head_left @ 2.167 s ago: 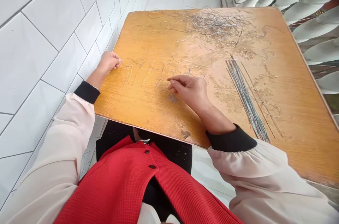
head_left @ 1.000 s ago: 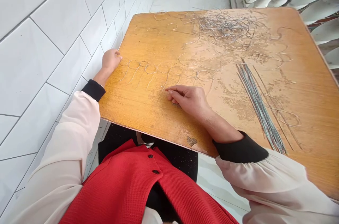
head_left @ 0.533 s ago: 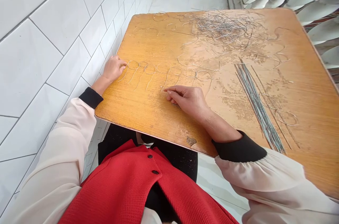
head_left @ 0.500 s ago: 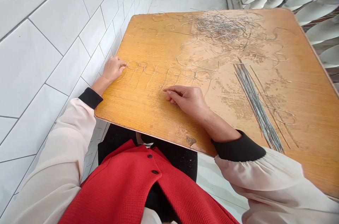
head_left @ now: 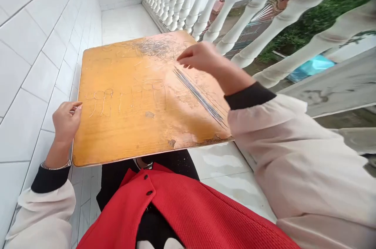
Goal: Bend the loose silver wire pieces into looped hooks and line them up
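Now, closest to you, your red vest [head_left: 188, 213] sits just behind the near edge of the tabletop [head_left: 117, 139]. Your left hand [head_left: 67, 121] is beside the tabletop's left edge, its fingers [head_left: 76, 104] loosely curled and apparently empty, with a bracelet [head_left: 55, 166] at the wrist. Your right hand [head_left: 202, 57] is raised over the tabletop's far side, its fingers [head_left: 183, 56] held loosely together and off the wood; whether they pinch a thin wire is too fine to tell. A row of wire loops [head_left: 126, 98] with trailing tails lies shaped near the tabletop's middle. To its right, a bundle of straight wires [head_left: 196, 94] slants just below your right hand. Farther off, a tangle of wire [head_left: 154, 47] remains heaped and unsorted, so much of the wire is not yet shaped. Beyond stands a white balustrade [head_left: 235, 17].
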Demonstrator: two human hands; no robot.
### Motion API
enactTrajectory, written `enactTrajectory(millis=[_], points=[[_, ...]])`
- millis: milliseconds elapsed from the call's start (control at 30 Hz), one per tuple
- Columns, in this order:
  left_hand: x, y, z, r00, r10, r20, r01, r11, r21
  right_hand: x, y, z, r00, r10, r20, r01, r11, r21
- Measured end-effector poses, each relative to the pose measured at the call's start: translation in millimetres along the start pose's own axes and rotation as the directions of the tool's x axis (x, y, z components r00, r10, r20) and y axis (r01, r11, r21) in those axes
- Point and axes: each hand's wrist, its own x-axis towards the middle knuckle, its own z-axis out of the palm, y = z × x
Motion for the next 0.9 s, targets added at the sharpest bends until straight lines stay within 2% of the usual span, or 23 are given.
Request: enactTrajectory(millis=[67, 133, 200, 233, 300, 333, 467, 567, 700, 900], points=[[-16, 4, -1.6, 0.999, 0.001, -0.033, -0.001, 1.0, -0.007, 11, 5, -3, 0.994, 0.099, 0.042, -0.095, 0.991, -0.094], [-27, 7, -2.3, 1.0, 0.001, 0.0, -0.001, 1.0, -0.017, 11, -6, 10, 0.995, 0.077, 0.065, -0.071, 0.993, -0.09], [-35, 8, -1.8, 0.998, -0.005, 0.067, 0.004, 1.0, 0.023, 3, -30, 34, 0.991, -0.103, 0.08, 0.107, 0.993, -0.047], [-38, 10, -1.0, 0.994, -0.004, 0.106, -0.001, 0.999, 0.048, -4, -45, 48, 0.971, -0.223, 0.083, 0.226, 0.973, -0.035], [-43, 14, 1.5, 0.984, 0.014, 0.176, -0.035, 0.993, 0.116, -17, -76, 81, 0.889, -0.436, 0.139, 0.441, 0.897, -0.007], [-44, 17, 3.3, 0.98, 0.022, 0.2, -0.056, 0.985, 0.165, -22, -90, 98, 0.845, -0.498, 0.194, 0.506, 0.862, 0.007], [-48, 31, 12.3, 0.961, 0.005, 0.275, -0.102, 0.935, 0.339, -26, -132, 165, 0.684, -0.647, 0.337, 0.684, 0.729, 0.012], [-45, 38, 20.0, 0.94, -0.033, 0.338, -0.12, 0.899, 0.421, -21, -149, 199, 0.624, -0.682, 0.382, 0.741, 0.672, -0.012], [-39, 39, 28.4, 0.934, -0.042, 0.354, -0.144, 0.863, 0.484, -18, -166, 220, 0.588, -0.678, 0.44, 0.766, 0.642, -0.034], [-36, 36, 31.0, 0.924, -0.037, 0.381, -0.167, 0.857, 0.487, -14, -175, 231, 0.546, -0.68, 0.49, 0.802, 0.593, -0.071]])
